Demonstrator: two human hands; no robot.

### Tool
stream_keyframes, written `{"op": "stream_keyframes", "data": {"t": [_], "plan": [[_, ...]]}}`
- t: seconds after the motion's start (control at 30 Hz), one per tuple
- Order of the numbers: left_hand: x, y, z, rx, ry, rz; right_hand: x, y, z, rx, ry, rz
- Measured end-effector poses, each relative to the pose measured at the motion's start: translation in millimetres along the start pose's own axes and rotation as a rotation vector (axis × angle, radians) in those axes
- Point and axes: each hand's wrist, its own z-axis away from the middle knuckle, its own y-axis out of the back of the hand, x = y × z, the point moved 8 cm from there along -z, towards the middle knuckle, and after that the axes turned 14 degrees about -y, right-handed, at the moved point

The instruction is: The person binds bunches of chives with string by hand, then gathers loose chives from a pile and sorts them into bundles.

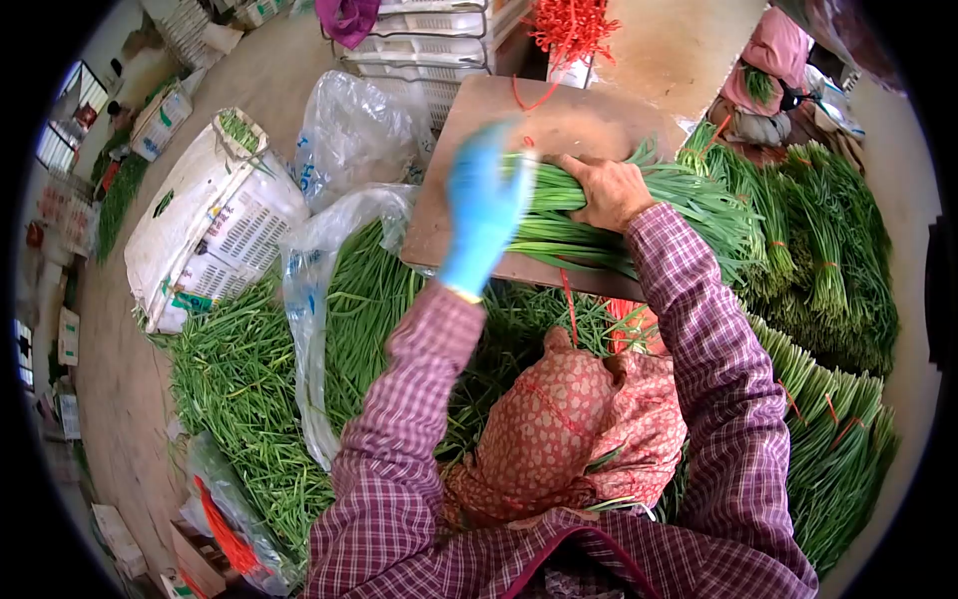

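A loose bundle of garlic chives lies across a brown board in front of me, its leafy ends hanging over to the right. My right hand is bare and curled over the top of the bundle, gripping it against the board. My left hand, in a blue glove, is at the left, cut ends of the stems. Motion smears its fingers, so their pose is unclear. A red tie lies over the board's far edge, and another hangs below its near edge.
Loose garlic chives are heaped at left, beside a plastic bag of more. Tied bundles are stacked at right. A white crate, stacked baskets and red ties stand farther off. Another person's pink sleeve shows top right.
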Motion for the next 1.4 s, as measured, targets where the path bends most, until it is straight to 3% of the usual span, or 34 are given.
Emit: {"op": "stream_keyframes", "data": {"t": [0.03, 0.07, 0.1, 0.17, 0.23, 0.27, 0.37, 0.43, 0.53, 0.6, 0.67, 0.7, 0.73, 0.77, 0.83, 0.87, 0.97, 1.17, 1.4], "plan": [[12, -24, 0, -0.062, -0.183, -0.276, -1, 0, 0, -0.006, 0.014, 0.003], [7, -51, 3, -0.177, -0.195, -0.366, 4, -1, 0, 0.023, -0.018, 0.067], [-2, -70, 11, -0.163, -0.279, -0.437, 8, -1, 1, 0.050, -0.041, 0.128], [-7, -73, 11, -0.108, -0.259, -0.406, 10, 14, 15, 0.139, 0.028, 0.162], [-15, -84, 6, -0.300, -0.135, -0.418, 8, 28, 21, 0.232, 0.076, -0.009], [-18, -87, 7, -0.289, -0.142, -0.437, 0, 32, 22, 0.312, 0.127, -0.094], [-32, -93, 1, -0.344, -0.045, -0.385, 7, -5, -5, 0.377, 0.038, -0.153], [-34, -87, 1, -0.307, -0.040, -0.388, 15, -21, -14, 0.416, 0.057, -0.134], [-22, -41, 2, -0.067, -0.094, -0.053, 22, -24, -26, 0.440, 0.085, -0.098], [4, 23, 27, 0.166, -0.210, -0.013, 21, -26, -31, 0.384, 0.069, -0.108], [-3, 78, 78, 0.166, -0.073, -0.036, 16, -29, -25, 0.370, 0.051, -0.055], [-26, 103, 110, 0.177, 0.093, 0.028, 14, -29, -17, 0.405, 0.058, -0.046], [-48, 128, 149, 0.281, 0.206, -0.044, 12, -28, -10, 0.439, 0.063, -0.039], [-82, 147, 197, 0.482, 0.470, 0.078, 15, -28, -10, 0.406, 0.060, -0.058], [-119, 177, 269, 0.493, 0.695, -0.053, 15, -23, -12, 0.348, 0.076, -0.094], [-125, 178, 283, 0.495, 0.700, -0.049, 10, -14, -10, 0.367, 0.096, -0.090], [-128, 161, 292, 0.214, 0.779, -0.054, -2, 14, 0, 0.453, 0.160, -0.083], [-156, 130, 258, 0.116, 0.526, -0.240, -93, 49, 38, 0.530, 0.306, -0.128], [-205, 112, 224, -0.063, 0.520, -0.422, -227, -8, 31, 0.505, 0.479, -0.018]]}}
